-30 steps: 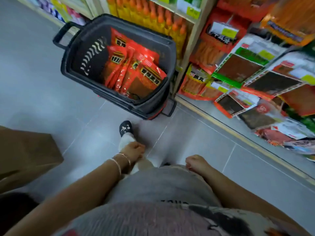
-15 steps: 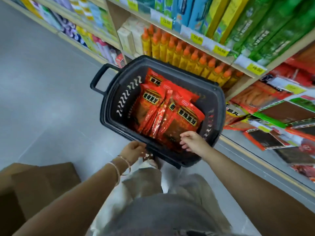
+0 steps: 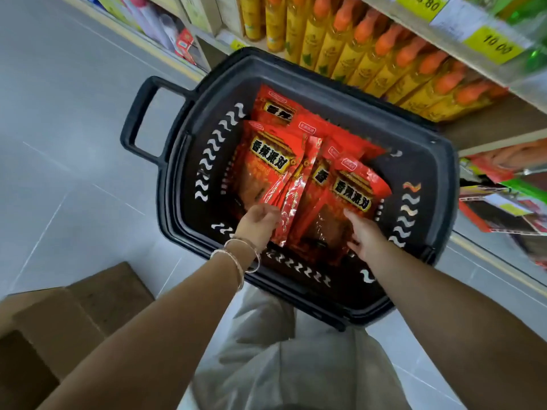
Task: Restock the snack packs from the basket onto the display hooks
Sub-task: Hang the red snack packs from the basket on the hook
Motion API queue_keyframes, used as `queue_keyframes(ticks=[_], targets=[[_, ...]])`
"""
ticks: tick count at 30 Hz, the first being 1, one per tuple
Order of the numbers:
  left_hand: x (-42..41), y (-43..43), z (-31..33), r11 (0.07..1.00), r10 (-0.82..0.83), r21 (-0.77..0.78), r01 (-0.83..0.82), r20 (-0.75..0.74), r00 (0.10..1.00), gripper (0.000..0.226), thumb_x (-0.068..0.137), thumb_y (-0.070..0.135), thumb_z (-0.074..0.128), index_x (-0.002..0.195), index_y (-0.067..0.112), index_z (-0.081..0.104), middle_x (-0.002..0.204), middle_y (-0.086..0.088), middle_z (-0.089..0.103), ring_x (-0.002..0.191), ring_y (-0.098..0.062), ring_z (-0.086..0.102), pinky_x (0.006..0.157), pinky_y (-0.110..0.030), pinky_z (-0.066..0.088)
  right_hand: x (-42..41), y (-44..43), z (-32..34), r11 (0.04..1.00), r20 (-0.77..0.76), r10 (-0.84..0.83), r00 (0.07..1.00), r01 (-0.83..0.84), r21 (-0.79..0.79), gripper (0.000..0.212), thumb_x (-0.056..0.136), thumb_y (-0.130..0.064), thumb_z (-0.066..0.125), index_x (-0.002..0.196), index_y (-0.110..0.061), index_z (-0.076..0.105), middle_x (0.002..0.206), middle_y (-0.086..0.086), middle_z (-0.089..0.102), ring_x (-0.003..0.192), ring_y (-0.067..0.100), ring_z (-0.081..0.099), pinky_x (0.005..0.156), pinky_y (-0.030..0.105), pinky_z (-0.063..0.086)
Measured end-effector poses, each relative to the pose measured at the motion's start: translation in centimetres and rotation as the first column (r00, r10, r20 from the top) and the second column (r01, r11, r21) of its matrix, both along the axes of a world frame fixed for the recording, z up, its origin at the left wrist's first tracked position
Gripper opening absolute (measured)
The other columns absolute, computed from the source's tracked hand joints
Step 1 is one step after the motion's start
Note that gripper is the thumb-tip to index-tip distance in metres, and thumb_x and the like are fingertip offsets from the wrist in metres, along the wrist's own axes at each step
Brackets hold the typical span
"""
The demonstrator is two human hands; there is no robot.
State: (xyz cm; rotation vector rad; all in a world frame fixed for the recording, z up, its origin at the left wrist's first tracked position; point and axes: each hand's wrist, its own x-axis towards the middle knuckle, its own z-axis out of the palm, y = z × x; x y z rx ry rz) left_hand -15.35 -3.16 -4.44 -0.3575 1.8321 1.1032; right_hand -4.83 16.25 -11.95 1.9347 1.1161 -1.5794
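Now inside the basket (image 3: pixel 439 184), left hand (image 3: pixel 258 222) pinches upright snack packs (image 3: pixel 291 199); right hand (image 3: pixel 366 235) presses flat-fingered just beside. Pickup begins.

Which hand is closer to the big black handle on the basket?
The left hand. It is inside the basket, nearer the handle side, holding a snack pack. The right hand is also inside, but over on the side away from the handle.

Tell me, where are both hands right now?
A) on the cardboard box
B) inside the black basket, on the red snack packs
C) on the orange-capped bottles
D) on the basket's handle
B: the left hand and right hand both reach into the basket and touch the red snack packs.
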Motion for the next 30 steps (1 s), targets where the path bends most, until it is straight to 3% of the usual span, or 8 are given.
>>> queue_keyframes(ticks=[5, 9, 14, 19, 22, 24, 27, 30], targets=[[-0.4, -0.7, -2.5, 0.995, -0.037, -0.09, 0.042, 0.06, 0.998, 0.03, 0.076, 0.052, 0.049, 0.098, 0.033, 0.056, 0.108, 0.0, 0.066, 0.102, -0.018, 0.061, 0.093, -0.037, 0.048, -1.5, 0.3, -3.6, 0.995, 0.062, -0.056, 0.997, 0.061, -0.083, 0.103, 0.06, -0.063, 0.078, 0.143, -0.021, 0.035, 0.14, 0.009, 0.048, 0.126, 0.03, 0.047, 0.107, 0.048, 0.037], [-0.9, -1.1, -3.8, 0.995, -0.024, -0.096, 0.033, 0.096, 0.995, 0.024, 0.09, 0.043, 0.049, 0.104, 0.026, 0.057, 0.099, 0.004, 0.068, 0.096, -0.014, 0.064, 0.084, -0.03, 0.047, -1.5, 0.1, -4.6, 0.996, 0.133, -0.061, 0.989, 0.053, 0.069, 0.119, 0.044, -0.063, 0.084, 0.142, -0.018, 0.033, 0.136, 0.011, 0.049, 0.124, 0.034, 0.048, 0.106, 0.05, 0.038], [-1.4, -0.8, -4.3, 0.993, 0.016, -0.119, -0.003, 0.108, 0.994, 0.025, 0.092, 0.038, 0.051, 0.106, 0.018, 0.057, 0.092, 0.004, 0.068, 0.088, -0.014, 0.065, 0.072, -0.027, 0.045, 0.1, -0.6, -3.2, 0.971, 0.041, -0.154, 0.987, 0.144, 0.192, 0.107, 0.044, -0.05, 0.09, 0.134, -0.015, 0.044, 0.127, 0.008, 0.057, 0.117, 0.028, 0.055, 0.104, 0.046, 0.043], [-1.7, 0.6, -3.0, 0.983, -0.147, -0.105, 0.151, 0.041, 0.988, 0.029, 0.089, 0.039, 0.054, 0.111, 0.021, 0.057, 0.108, 0.001, 0.063, 0.1, -0.015, 0.06, 0.089, -0.029, 0.047, 1.0, -0.5, 0.6, 0.972, -0.142, -0.047, 0.989, 0.078, 0.22, 0.094, 0.052, -0.055, 0.086, 0.125, -0.021, 0.037, 0.122, 0.002, 0.053, 0.11, 0.021, 0.056, 0.096, 0.041, 0.048], [-2.0, 2.4, -1.3, 0.96, -0.28, 0.026, 0.279, 0.045, 0.959, 0.049, 0.084, 0.046, 0.061, 0.126, 0.024, 0.047, 0.105, 0.011, 0.057, 0.08, -0.008, 0.062, 0.065, -0.017, 0.05, 0.6, -0.3, 3.3, 0.982, -0.198, -0.075, 0.977, 0.107, 0.156, 0.105, 0.042, -0.07, 0.079, 0.127, -0.025, 0.039, 0.125, 0.0, 0.052, 0.11, 0.021, 0.056, 0.077, 0.032, 0.047], [-2.1, 3.5, -0.6, 0.944, -0.323, 0.088, 0.318, 0.047, 0.945, 0.04, 0.086, 0.045, 0.06, 0.119, 0.026, 0.049, 0.102, 0.009, 0.06, 0.071, -0.004, 0.063, 0.054, -0.012, 0.05, 0.1, -0.3, 4.6, 0.987, -0.222, -0.045, 0.974, 0.078, 0.14, 0.107, 0.04, -0.076, 0.074, 0.128, -0.025, 0.039, 0.122, -0.002, 0.052, 0.104, 0.02, 0.057, 0.061, 0.025, 0.042], [-2.7, 4.0, -0.2, 0.97, -0.244, -0.012, 0.245, -0.129, 0.961, 0.01, 0.094, 0.03, 0.051, 0.091, 0.024, 0.059, 0.077, 0.01, 0.058, 0.063, 0.0, 0.051, 0.049, -0.005, 0.04, -0.4, -0.3, 5.1, 0.995, -0.304, -0.044, 0.952, 0.069, 0.071, 0.082, 0.063, -0.065, 0.073, 0.127, -0.026, 0.04, 0.12, -0.001, 0.053, 0.1, 0.012, 0.057, 0.077, 0.031, 0.05], [-3.6, 1.8, -0.3, 0.977, -0.155, -0.181, 0.117, -0.218, 0.963, 0.025, 0.095, 0.023, 0.043, 0.112, 0.017, 0.06, 0.079, 0.006, 0.058, 0.063, -0.006, 0.051, 0.058, -0.019, 0.042, -0.7, -0.3, 4.2, 0.998, -0.317, -0.028, 0.948, 0.046, 0.049, 0.062, 0.081, -0.052, 0.066, 0.129, -0.02, 0.044, 0.119, 0.006, 0.056, 0.106, 0.016, 0.058, 0.086, 0.034, 0.051]])
